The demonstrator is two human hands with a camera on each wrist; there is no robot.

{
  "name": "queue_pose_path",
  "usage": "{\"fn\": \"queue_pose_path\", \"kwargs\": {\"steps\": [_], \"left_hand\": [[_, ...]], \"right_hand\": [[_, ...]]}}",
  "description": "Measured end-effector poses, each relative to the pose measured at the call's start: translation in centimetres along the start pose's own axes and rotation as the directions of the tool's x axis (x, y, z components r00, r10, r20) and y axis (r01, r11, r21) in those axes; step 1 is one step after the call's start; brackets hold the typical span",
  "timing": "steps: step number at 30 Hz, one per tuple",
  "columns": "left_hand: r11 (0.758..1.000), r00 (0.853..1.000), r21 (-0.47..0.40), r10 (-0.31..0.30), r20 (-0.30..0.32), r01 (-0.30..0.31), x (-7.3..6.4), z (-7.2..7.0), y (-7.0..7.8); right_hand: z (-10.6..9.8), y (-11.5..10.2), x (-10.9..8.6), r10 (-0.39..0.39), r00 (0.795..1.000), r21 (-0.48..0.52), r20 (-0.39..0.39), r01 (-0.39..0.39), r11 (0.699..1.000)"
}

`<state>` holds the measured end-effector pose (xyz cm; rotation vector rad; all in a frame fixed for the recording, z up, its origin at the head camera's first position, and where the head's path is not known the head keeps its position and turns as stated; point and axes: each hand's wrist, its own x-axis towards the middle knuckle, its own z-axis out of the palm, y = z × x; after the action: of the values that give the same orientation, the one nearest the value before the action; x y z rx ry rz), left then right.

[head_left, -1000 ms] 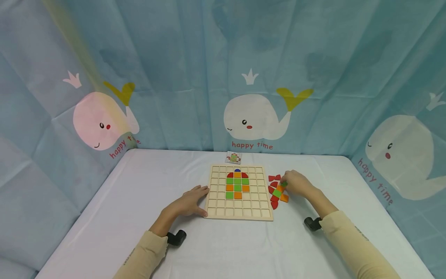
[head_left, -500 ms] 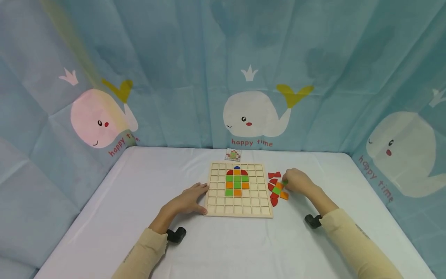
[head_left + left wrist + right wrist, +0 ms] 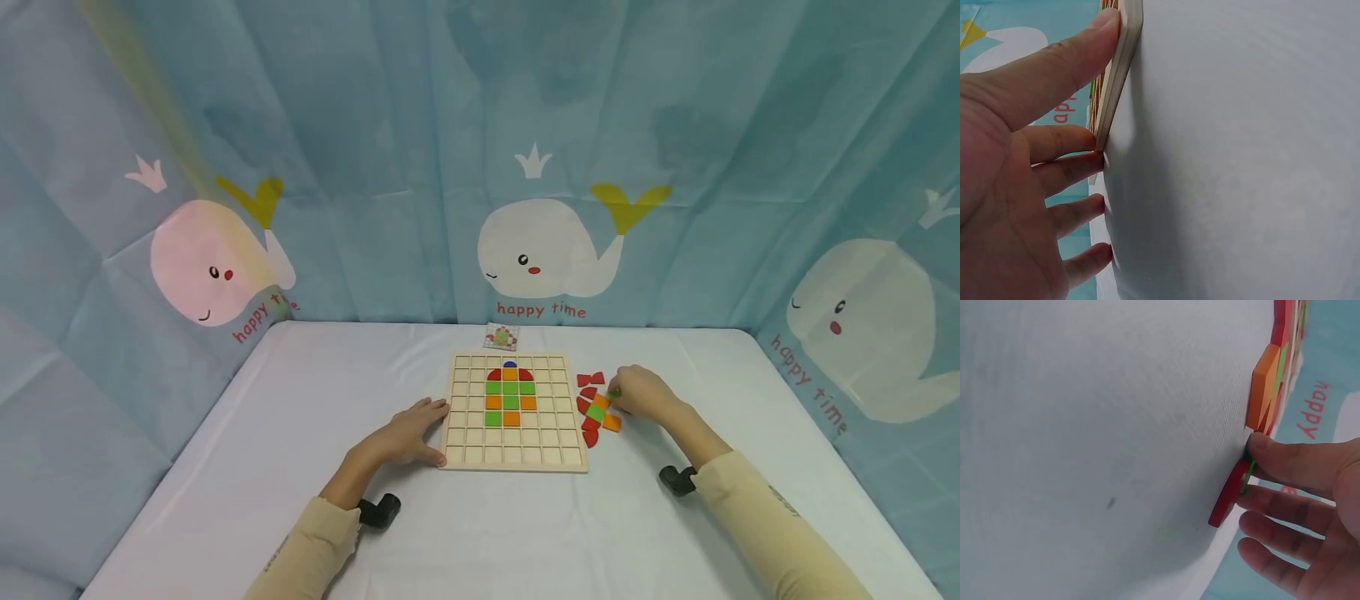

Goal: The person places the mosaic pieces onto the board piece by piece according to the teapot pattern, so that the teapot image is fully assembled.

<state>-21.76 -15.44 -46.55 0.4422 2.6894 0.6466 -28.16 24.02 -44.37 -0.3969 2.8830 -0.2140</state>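
Note:
My left hand [image 3: 406, 433] lies at the left side of a wooden grid board [image 3: 517, 457], fingers extended along its edge. In the left wrist view its thumb [image 3: 1079, 59] rests on the board's corner. Blue, red, green and orange tiles form a pattern in the board's upper middle. Right of the board, my right hand [image 3: 643, 393] pinches a green tile [image 3: 615, 392] between thumb and index finger; the tile's full shape is hidden. In the right wrist view a red tile [image 3: 1229, 495] is close by the fingertips and an orange tile [image 3: 1262, 387] lies beyond the thumb.
Several loose red tiles [image 3: 590, 437], orange tiles [image 3: 612, 423] and a green square tile [image 3: 596, 413] lie between the board and my right hand. A small picture card [image 3: 501, 337] lies behind the board. A blue whale-print curtain [image 3: 360, 250] surrounds the white table [image 3: 480, 533].
My right hand has shifted very slightly to the right, with the green tile at its fingertips. The left hand stays at the board, and the tiles on the board look the same.

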Motion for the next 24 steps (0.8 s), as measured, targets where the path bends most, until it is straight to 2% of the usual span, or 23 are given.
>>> {"fn": "queue_pose_path", "kwargs": {"steps": [7,15,20,24], "left_hand": [[1.000,1.000,-0.010,0.000,0.003,0.000,-0.06,0.03,0.00],[1.000,1.000,-0.028,0.005,0.003,-0.004,0.14,0.41,-0.27],[1.000,1.000,-0.015,0.011,0.008,-0.011,0.17,0.22,-0.27],[1.000,1.000,-0.010,0.012,0.003,-0.012,0.05,0.02,-0.24]], "right_hand": [[0.18,-0.01,-0.05,0.015,1.000,0.001,0.026,-0.016,1.000],[0.08,-0.03,0.06,-0.021,1.000,-0.057,0.007,0.022,0.998],[0.11,0.22,0.16,0.006,1.000,-0.034,0.024,-0.005,0.999],[-0.06,0.32,0.12,-0.001,1.000,-0.028,0.000,0.001,1.000]]}}
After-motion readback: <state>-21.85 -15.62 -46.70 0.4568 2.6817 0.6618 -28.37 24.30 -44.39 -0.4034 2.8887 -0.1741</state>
